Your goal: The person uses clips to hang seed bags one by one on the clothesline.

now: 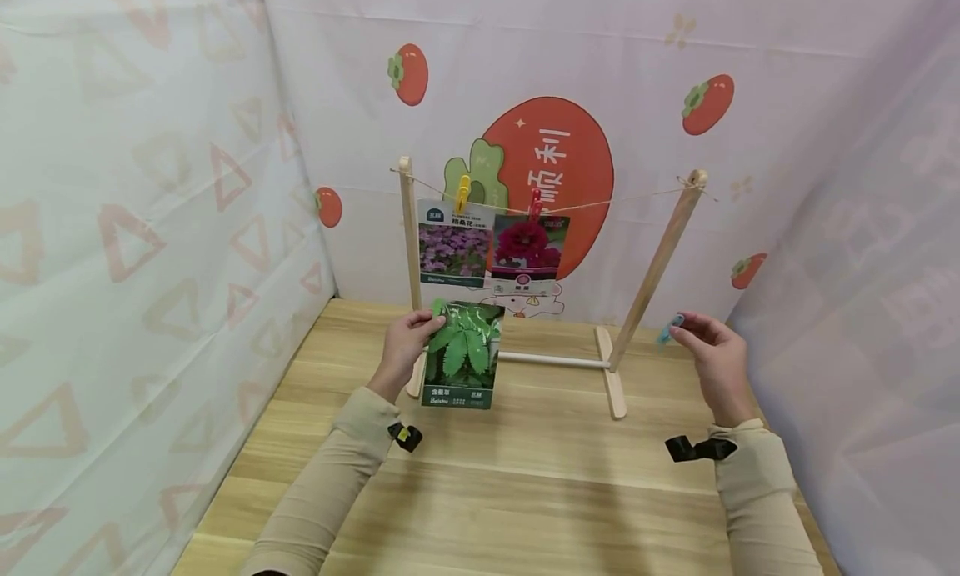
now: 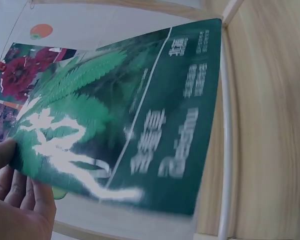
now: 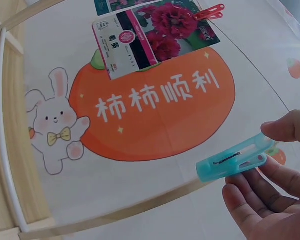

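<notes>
My left hand [image 1: 408,343] pinches a green seed packet [image 1: 462,355] by its upper left edge, in front of the rack's left side. Glossy leaves on that packet [image 2: 105,110] catch the light in the left wrist view. Off to the right of the rack, my right hand [image 1: 712,359] pinches a blue-green clothespin [image 3: 235,159] between thumb and fingers. A purple-flower seed packet [image 1: 453,247] hangs from the string [image 1: 622,199] under a yellow clothespin [image 1: 462,194]. Beside it hangs a red-flower seed packet [image 1: 528,251], held by a red clothespin [image 1: 536,204].
The wooden rack has a left post [image 1: 410,234], a right post [image 1: 660,267] and a white crossbar [image 1: 555,359] low between them. It stands on a wood-grain table [image 1: 525,493]. Printed cloth walls [image 1: 150,226] enclose the back and both sides.
</notes>
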Demonstrator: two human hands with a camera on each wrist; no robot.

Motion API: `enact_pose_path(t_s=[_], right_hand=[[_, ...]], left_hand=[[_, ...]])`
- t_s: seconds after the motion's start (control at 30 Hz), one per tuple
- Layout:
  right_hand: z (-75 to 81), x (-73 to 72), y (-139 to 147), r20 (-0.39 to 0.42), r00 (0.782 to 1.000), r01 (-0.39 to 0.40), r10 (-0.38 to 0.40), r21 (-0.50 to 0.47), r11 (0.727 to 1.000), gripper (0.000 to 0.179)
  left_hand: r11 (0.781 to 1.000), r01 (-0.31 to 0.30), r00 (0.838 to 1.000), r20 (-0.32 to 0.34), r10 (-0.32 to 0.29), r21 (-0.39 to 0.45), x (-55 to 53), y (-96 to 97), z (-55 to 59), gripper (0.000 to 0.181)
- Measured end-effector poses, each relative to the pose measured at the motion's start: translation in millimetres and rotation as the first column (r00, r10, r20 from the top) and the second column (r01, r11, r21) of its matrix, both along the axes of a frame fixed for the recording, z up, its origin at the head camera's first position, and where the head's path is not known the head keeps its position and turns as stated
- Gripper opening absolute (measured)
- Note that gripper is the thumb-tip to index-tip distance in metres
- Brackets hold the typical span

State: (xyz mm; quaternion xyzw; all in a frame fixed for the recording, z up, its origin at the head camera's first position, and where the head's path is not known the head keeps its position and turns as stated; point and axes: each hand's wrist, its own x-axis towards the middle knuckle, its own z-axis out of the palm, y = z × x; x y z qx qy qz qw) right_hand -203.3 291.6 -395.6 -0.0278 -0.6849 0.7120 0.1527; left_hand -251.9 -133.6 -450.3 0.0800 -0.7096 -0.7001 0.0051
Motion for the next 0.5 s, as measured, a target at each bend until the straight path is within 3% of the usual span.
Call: enact_pose_path(t_s=[0.17,0.37,0.5], right_hand=[[10.9,-4.9,3,-0.066,0.998,-0.012,0.014,0.036,0.999,0.021],[23.4,-11.8,6,-0.057,0.998,0.023,-0.014,0.173,0.985,0.029],[30.4,-16.3,6,-0.049,0.999,0.02,-0.01,0.208,0.978,0.029]], left_hand=[[0.999,0.047,0.997,-0.057,-0.046,0.008,-3.7,-2.5,12.2,0.031],[0.999,0.02,0.997,-0.07,-0.017,0.041,-10.6,-1.8,25.8,0.03],[0.997,-0.012,0.997,-0.071,0.017,0.071,-16.3,-3.2,32.2,0.031]])
